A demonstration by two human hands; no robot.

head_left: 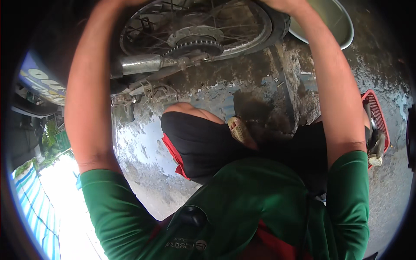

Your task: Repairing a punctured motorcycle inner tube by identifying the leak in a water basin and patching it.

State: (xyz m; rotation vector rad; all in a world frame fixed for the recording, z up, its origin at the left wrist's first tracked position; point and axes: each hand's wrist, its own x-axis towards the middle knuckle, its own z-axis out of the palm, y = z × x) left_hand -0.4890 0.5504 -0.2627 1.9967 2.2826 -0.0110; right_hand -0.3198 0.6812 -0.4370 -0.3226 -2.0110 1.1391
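A motorcycle wheel with spokes, a black tyre and a toothed sprocket fills the top of the head view. My left hand reaches to its upper left, cut off by the top edge, fingers out of sight. My right hand is at the tyre’s upper right, also cut off, so its grip is hidden. A silver metal tube lies below the sprocket, with grimy metal fittings under it.
A metal basin of murky liquid sits at upper right. A red plastic basket holding tools is by my right arm. My sandaled foot rests on the wet, worn floor. A striped awning shows at bright lower left.
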